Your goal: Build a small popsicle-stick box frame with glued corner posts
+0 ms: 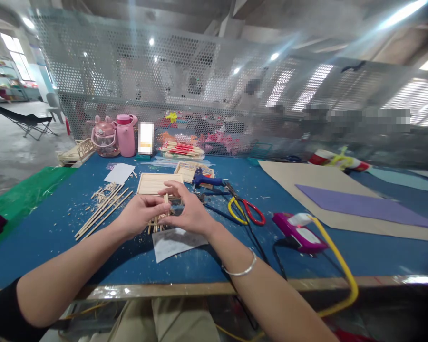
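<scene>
L hand (142, 213) w/ fingers tight on wooden sticks (166, 198), R hand (189, 209) w/ fingers wide, grip unclear; white display (146, 135) unreadable

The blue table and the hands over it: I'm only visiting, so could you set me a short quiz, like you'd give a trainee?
1. Multiple choice: what does the left hand hold?
A) scissors
B) pale sticks
C) a bottle

2. True or false: the purple sheet lies on top of the beige sheet.

3. Fill in the blank: the bracelet is worn on the same arm as the ____ hand.

Key:
1. B, pale sticks.
2. True.
3. Right; the right hand is curved close to those sticks.
</scene>
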`<action>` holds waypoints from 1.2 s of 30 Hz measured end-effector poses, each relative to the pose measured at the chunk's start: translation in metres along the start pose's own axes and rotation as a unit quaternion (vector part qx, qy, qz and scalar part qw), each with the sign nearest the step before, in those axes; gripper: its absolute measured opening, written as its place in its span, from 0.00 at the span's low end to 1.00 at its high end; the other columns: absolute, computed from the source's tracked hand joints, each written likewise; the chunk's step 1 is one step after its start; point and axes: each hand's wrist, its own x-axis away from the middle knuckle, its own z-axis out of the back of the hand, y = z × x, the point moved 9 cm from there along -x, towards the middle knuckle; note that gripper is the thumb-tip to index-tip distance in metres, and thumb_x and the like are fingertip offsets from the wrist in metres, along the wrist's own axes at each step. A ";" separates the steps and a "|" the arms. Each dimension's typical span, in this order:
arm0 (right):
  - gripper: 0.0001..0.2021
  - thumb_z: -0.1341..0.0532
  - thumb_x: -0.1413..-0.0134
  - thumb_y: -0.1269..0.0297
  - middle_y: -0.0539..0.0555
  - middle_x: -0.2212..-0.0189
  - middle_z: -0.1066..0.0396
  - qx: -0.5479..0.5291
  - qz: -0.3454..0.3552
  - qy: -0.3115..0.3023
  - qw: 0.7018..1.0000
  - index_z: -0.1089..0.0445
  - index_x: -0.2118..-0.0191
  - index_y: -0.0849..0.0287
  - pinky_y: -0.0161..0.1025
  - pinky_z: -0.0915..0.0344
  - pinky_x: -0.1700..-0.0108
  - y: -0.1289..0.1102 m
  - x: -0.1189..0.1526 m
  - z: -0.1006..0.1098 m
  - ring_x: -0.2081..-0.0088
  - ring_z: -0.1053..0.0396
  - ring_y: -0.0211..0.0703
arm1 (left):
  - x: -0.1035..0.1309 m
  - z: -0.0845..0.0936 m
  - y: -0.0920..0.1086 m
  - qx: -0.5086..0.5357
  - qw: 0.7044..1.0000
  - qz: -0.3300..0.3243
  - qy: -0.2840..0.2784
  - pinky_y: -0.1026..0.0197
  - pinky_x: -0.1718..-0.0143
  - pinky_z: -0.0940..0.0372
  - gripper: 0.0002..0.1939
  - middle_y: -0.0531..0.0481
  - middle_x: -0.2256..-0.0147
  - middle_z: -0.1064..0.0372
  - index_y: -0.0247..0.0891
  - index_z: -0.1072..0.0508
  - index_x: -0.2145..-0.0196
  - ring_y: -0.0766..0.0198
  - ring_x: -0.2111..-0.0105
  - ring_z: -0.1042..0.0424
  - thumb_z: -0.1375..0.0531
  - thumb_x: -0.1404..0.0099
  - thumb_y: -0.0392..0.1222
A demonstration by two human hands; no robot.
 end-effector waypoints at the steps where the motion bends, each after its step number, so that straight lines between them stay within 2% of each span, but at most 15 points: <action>1: 0.37 0.30 0.66 0.59 0.58 0.57 0.32 0.002 -0.003 0.003 1.000 0.43 0.48 0.60 0.40 0.37 0.52 0.000 0.000 0.001 0.55 0.32 0.43 | 0.000 0.000 0.000 -0.001 1.000 -0.001 0.003 0.65 0.72 0.45 0.16 0.55 0.81 0.37 0.34 0.27 0.80 0.70 0.77 0.42 0.35 0.53 0.52; 6: 0.25 0.31 0.64 0.60 0.52 0.66 0.30 0.021 -0.037 0.000 0.999 0.36 0.57 0.60 0.37 0.35 0.58 0.004 -0.001 -0.001 0.63 0.31 0.40 | -0.001 -0.002 -0.001 0.027 1.000 -0.001 -0.014 0.65 0.72 0.46 0.16 0.55 0.81 0.38 0.34 0.29 0.82 0.70 0.77 0.42 0.35 0.52 0.51; 10: 0.30 0.30 0.67 0.61 0.51 0.68 0.29 -0.013 -0.057 -0.016 0.998 0.39 0.54 0.59 0.37 0.36 0.59 0.008 -0.002 0.002 0.65 0.31 0.40 | -0.003 -0.001 -0.010 0.074 0.997 0.023 -0.015 0.66 0.73 0.48 0.15 0.56 0.82 0.38 0.34 0.27 0.80 0.71 0.79 0.43 0.35 0.52 0.50; 12: 0.29 0.31 0.65 0.59 0.50 0.70 0.29 -0.039 -0.061 -0.001 0.997 0.40 0.54 0.59 0.37 0.36 0.60 0.009 -0.003 0.014 0.67 0.31 0.39 | -0.005 0.001 -0.014 0.090 0.996 0.025 -0.007 0.67 0.75 0.50 0.15 0.57 0.82 0.40 0.34 0.28 0.80 0.73 0.80 0.45 0.34 0.52 0.50; 14: 0.19 0.37 0.55 0.56 0.50 0.72 0.30 -0.043 -0.065 0.061 0.995 0.38 0.59 0.59 0.36 0.36 0.64 0.011 -0.004 0.038 0.70 0.32 0.37 | -0.006 0.004 -0.016 0.095 0.995 0.020 0.009 0.67 0.77 0.52 0.15 0.57 0.83 0.41 0.34 0.28 0.81 0.73 0.80 0.47 0.34 0.52 0.50; 15: 0.14 0.42 0.50 0.55 0.50 0.74 0.31 -0.030 -0.069 0.097 0.992 0.37 0.62 0.60 0.35 0.37 0.66 0.013 -0.003 0.051 0.72 0.33 0.36 | -0.006 0.005 -0.016 0.095 0.995 0.017 0.015 0.67 0.77 0.52 0.15 0.57 0.83 0.42 0.34 0.29 0.81 0.73 0.80 0.48 0.34 0.53 0.50; 17: 0.13 0.48 0.45 0.55 0.50 0.77 0.33 0.044 -0.090 0.135 0.986 0.36 0.69 0.60 0.34 0.39 0.68 0.015 -0.002 0.070 0.74 0.36 0.35 | -0.006 0.005 -0.016 0.094 0.995 0.018 0.020 0.67 0.77 0.53 0.16 0.57 0.83 0.42 0.33 0.29 0.81 0.73 0.80 0.48 0.33 0.54 0.50; 19: 0.12 0.48 0.45 0.59 0.50 0.77 0.33 0.182 -0.159 0.086 0.966 0.36 0.73 0.60 0.33 0.41 0.69 0.026 -0.001 0.076 0.74 0.36 0.35 | -0.005 0.004 -0.016 0.094 0.995 0.026 0.017 0.67 0.77 0.53 0.15 0.57 0.82 0.41 0.33 0.28 0.80 0.73 0.80 0.48 0.33 0.54 0.50; 20: 0.10 0.47 0.46 0.60 0.50 0.76 0.32 0.259 -0.215 0.027 0.941 0.35 0.73 0.60 0.32 0.42 0.69 0.037 0.003 0.076 0.73 0.36 0.36 | -0.004 0.003 -0.016 0.095 0.995 0.030 0.016 0.67 0.77 0.52 0.15 0.56 0.82 0.40 0.33 0.27 0.79 0.73 0.80 0.47 0.33 0.54 0.50; 22: 0.06 0.42 0.51 0.63 0.51 0.72 0.29 0.370 -0.330 -0.104 0.862 0.32 0.71 0.60 0.32 0.43 0.70 0.064 0.022 0.079 0.70 0.34 0.37 | -0.003 0.003 -0.015 0.088 0.995 0.037 0.017 0.67 0.75 0.51 0.15 0.56 0.81 0.39 0.33 0.26 0.78 0.73 0.79 0.46 0.33 0.54 0.50; 23: 0.05 0.40 0.54 0.64 0.52 0.71 0.28 0.393 -0.373 -0.148 0.827 0.31 0.71 0.59 0.32 0.43 0.71 0.075 0.032 0.083 0.69 0.33 0.39 | -0.003 0.003 -0.015 0.079 0.996 0.037 0.019 0.67 0.75 0.51 0.15 0.56 0.80 0.38 0.33 0.26 0.77 0.73 0.79 0.46 0.33 0.54 0.50; 25: 0.07 0.36 0.60 0.66 0.54 0.68 0.27 0.412 -0.423 -0.189 0.785 0.29 0.69 0.59 0.33 0.43 0.72 0.089 0.048 0.094 0.68 0.32 0.42 | -0.002 0.003 -0.012 0.054 0.998 0.035 0.022 0.66 0.74 0.50 0.16 0.56 0.81 0.38 0.33 0.26 0.78 0.72 0.79 0.45 0.33 0.54 0.51; 29: 0.06 0.36 0.63 0.70 0.56 0.71 0.26 0.420 -0.461 -0.230 0.747 0.27 0.72 0.61 0.34 0.41 0.71 0.104 0.061 0.100 0.68 0.30 0.44 | -0.001 0.005 -0.011 0.023 0.999 0.028 0.023 0.65 0.73 0.49 0.16 0.55 0.80 0.36 0.33 0.25 0.77 0.71 0.78 0.43 0.34 0.54 0.52; 33: 0.04 0.37 0.60 0.70 0.55 0.73 0.26 0.410 -0.468 -0.255 0.740 0.26 0.73 0.61 0.33 0.40 0.71 0.104 0.062 0.096 0.69 0.30 0.43 | -0.002 0.007 -0.011 0.018 1.000 0.016 0.018 0.66 0.74 0.51 0.16 0.57 0.81 0.38 0.34 0.26 0.77 0.72 0.79 0.45 0.35 0.52 0.51; 36: 0.08 0.40 0.56 0.67 0.55 0.67 0.25 0.418 -0.475 -0.235 0.738 0.26 0.67 0.60 0.33 0.38 0.69 0.104 0.063 0.104 0.66 0.29 0.43 | -0.002 0.007 -0.011 0.016 1.000 0.016 0.016 0.66 0.75 0.51 0.16 0.57 0.81 0.39 0.33 0.27 0.78 0.72 0.79 0.45 0.35 0.51 0.51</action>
